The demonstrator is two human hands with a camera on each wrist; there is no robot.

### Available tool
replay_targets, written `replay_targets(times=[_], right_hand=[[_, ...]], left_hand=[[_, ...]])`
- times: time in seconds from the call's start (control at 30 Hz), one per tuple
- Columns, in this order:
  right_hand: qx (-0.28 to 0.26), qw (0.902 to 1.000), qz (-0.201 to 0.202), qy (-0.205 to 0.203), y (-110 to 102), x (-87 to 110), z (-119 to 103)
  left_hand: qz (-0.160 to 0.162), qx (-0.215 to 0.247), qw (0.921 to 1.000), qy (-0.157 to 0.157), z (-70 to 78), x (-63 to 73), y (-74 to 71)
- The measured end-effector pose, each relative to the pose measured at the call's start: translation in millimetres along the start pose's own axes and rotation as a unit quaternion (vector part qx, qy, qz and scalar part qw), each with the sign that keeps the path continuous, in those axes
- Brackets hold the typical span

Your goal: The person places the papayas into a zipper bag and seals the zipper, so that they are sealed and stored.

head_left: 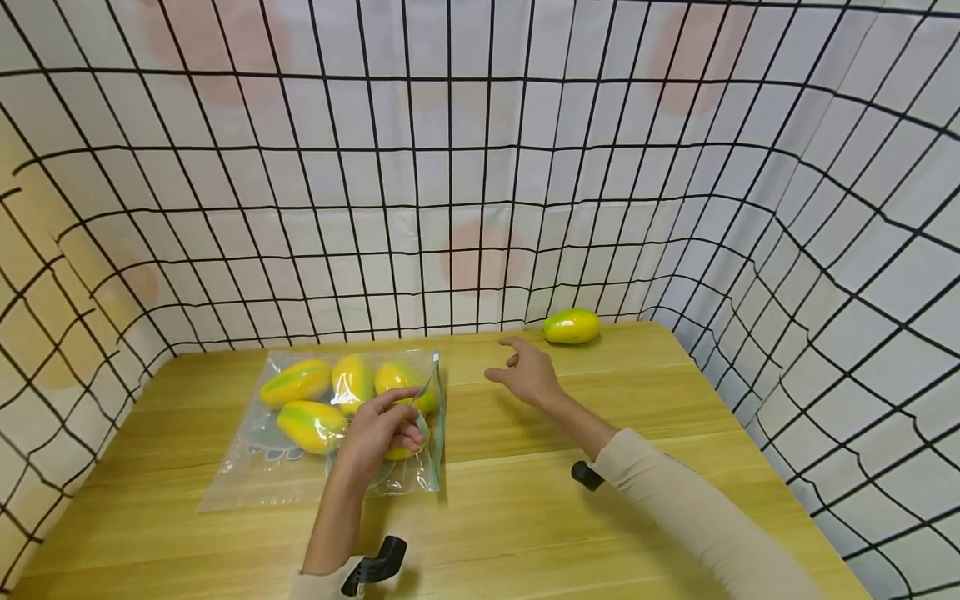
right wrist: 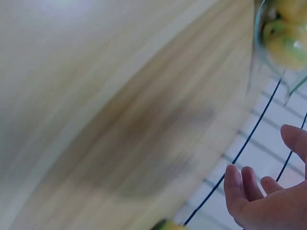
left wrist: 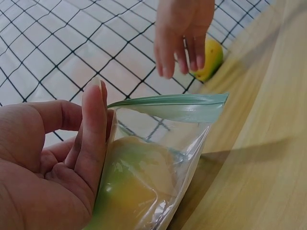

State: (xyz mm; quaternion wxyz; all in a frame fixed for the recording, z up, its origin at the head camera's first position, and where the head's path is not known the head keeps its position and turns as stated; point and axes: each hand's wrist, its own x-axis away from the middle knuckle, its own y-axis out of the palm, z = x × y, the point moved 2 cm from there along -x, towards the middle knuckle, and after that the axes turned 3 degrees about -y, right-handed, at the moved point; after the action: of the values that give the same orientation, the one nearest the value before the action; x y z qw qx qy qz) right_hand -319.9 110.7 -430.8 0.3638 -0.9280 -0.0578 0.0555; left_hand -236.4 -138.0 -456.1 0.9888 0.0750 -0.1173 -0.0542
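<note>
A clear zip bag point(head_left: 240, 483) with a pale green zip edge point(left wrist: 192, 106) lies on its side at the left, holding several yellow-green mangoes point(head_left: 298, 383). My left hand point(head_left: 375, 433) is at the bag's mouth, its curled fingers holding the edge of the opening. To the right, my right hand point(head_left: 528, 373) hovers over the table, fingers spread and nothing in them. Just beyond it, a single mango point(head_left: 572, 326) rests by the back edge. In the right wrist view only a sliver of that mango point(right wrist: 170, 225) shows.
A wooden table point(head_left: 517, 517) lies under everything. Black wire mesh point(head_left: 450, 200) rises at the back and both sides, with a white patterned sheet behind it. Each wrist carries a small black mount point(head_left: 587, 475).
</note>
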Motion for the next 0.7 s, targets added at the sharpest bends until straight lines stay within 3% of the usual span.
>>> replay_targets(times=[0.37, 0.7], right_hand=[[0.076, 0.9969, 0.018, -0.011, -41.5, -21.7, 29.1], [0.104, 0.9926, 0.052, 0.034, -64.2, -40.8, 51.1]], left_hand=[[-0.003, 0.002, 1.0, 0.002, -0.7, -0.5, -1.1], [-0.004, -0.002, 1.0, 0.003, -0.6, -0.1, -1.6]])
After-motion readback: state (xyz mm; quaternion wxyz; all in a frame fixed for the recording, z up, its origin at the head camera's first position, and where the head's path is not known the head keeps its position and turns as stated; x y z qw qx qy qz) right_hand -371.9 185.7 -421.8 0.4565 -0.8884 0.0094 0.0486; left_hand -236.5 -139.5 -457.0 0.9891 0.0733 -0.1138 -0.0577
